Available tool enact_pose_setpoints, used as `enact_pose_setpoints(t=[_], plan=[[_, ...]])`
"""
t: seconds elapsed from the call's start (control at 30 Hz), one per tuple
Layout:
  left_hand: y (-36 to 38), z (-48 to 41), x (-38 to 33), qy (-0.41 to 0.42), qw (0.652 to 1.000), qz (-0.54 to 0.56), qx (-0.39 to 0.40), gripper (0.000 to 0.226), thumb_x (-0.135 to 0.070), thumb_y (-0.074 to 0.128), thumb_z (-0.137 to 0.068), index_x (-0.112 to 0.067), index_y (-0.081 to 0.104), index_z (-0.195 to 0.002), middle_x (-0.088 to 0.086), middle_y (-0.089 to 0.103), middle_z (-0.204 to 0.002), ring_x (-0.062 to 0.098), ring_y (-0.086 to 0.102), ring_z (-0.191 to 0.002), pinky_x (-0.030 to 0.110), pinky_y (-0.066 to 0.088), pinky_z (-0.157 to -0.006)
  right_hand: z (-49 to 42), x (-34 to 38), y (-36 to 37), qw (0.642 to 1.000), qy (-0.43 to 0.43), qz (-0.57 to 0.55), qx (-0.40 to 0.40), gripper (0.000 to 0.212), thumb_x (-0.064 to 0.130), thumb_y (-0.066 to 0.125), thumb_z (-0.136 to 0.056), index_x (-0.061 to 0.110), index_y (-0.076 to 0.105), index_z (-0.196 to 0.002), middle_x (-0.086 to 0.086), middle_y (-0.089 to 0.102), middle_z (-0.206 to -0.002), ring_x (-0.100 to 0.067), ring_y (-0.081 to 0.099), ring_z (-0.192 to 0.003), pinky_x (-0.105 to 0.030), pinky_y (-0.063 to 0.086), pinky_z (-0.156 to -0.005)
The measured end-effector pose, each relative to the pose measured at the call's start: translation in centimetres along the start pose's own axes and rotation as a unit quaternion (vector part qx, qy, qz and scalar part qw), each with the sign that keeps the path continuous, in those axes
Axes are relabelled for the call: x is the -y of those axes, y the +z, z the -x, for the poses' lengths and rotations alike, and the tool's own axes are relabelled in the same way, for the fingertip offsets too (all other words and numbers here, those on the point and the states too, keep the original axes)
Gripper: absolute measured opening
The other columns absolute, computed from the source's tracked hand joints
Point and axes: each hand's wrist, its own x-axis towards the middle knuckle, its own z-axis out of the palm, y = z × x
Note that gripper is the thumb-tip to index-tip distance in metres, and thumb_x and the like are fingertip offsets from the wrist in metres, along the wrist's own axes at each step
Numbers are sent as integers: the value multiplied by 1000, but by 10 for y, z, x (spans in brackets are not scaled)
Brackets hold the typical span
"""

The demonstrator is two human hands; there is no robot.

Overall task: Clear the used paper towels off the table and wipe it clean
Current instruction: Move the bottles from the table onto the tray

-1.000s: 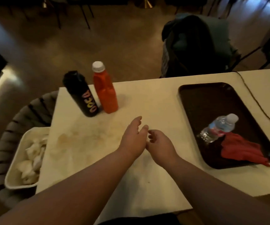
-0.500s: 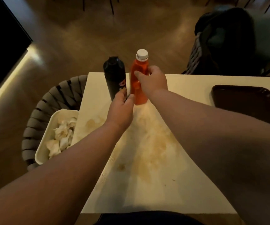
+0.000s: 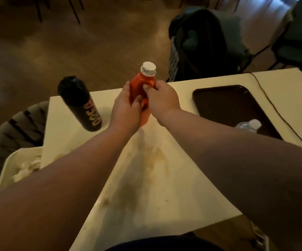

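Brownish stains (image 3: 157, 156) smear the pale tabletop (image 3: 182, 192) between the two forearms, on the near side of the hands. Off the tabletop's edge, to the left of the left forearm, a white container (image 3: 7, 169) sits on a woven chair (image 3: 10, 131). It holds the crumpled used paper towels (image 3: 27, 169), only partly in view behind the arm.

Further out, both hands meet on an orange bottle (image 3: 141, 84) with a white cap (image 3: 148, 68). The left hand (image 3: 126, 109) grips its left side, fingers curled round the body and thumb across the front. The right hand (image 3: 162, 100) grips the right side, thumb pressed to the front just below the shoulder. The bottle's lower end shows beneath the hands; whether it touches the tabletop cannot be told.

A black bottle (image 3: 81, 104) with coloured lettering stands near the left hand, on its left. To the right of the right hand lies a dark brown tray (image 3: 228, 104), and a clear water bottle (image 3: 249, 125) lies in it, partly hidden by the right forearm. A dark cable (image 3: 277, 113) runs across the tabletop just beyond the tray's right edge.

Beyond the hands and past the tabletop's far edge, a chair draped with dark clothing (image 3: 199, 44) stands on the brown floor (image 3: 92, 42).
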Motion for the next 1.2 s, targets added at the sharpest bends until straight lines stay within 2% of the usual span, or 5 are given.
enact_pose_setpoints(t=[0.17, 0.6, 0.87, 1.07, 1.2], plan=[[87, -7, -40, 48, 997, 41, 53, 58, -17, 51, -106, -30, 30, -159, -6, 46, -151, 7, 47, -128, 27, 38, -107, -8, -17, -100, 999, 2, 29, -37, 16, 36, 60, -98, 25, 70, -94, 6, 69, -89, -10, 64, -89, -40, 53, -92], [253, -4, -73, 32, 978, -16, 207, 52, -12, 56, -102, -31, 43, -148, -14, 54, -126, 15, 51, -123, 43, 41, -112, -50, -95, -255, 982, 125, 136, -44, 22, 32, 75, -74, 17, 70, -89, -8, 72, -89, -28, 70, -86, -48, 59, -87], [268, 6, -71, 53, 973, -48, 219, 55, -13, 62, -100, -30, 44, -149, -4, 55, -138, 22, 52, -132, 49, 44, -112, -47, -124, -270, 982, 143, 120, -23, 26, 32, 75, -67, 18, 73, -89, -8, 73, -89, -28, 71, -88, -49, 60, -86], [236, 9, -67, 46, 977, -65, 198, 72, -25, 67, -98, -31, 28, -159, 1, 40, -157, 24, 42, -142, 39, 44, -110, -29, -107, -265, 973, 176, 137, -55, 100, 53, 86, -52, 17, 48, -137, -7, 60, -125, -29, 61, -111, -49, 54, -92], [179, 18, -42, 37, 987, -101, 120, 59, -32, 60, -102, -27, 37, -155, 0, 47, -153, 20, 46, -139, 38, 43, -110, 9, -91, -234, 979, 38, 109, -166, 77, 36, 82, -77, 28, 31, -135, -1, 34, -138, -20, 40, -122, -39, 48, -92]])
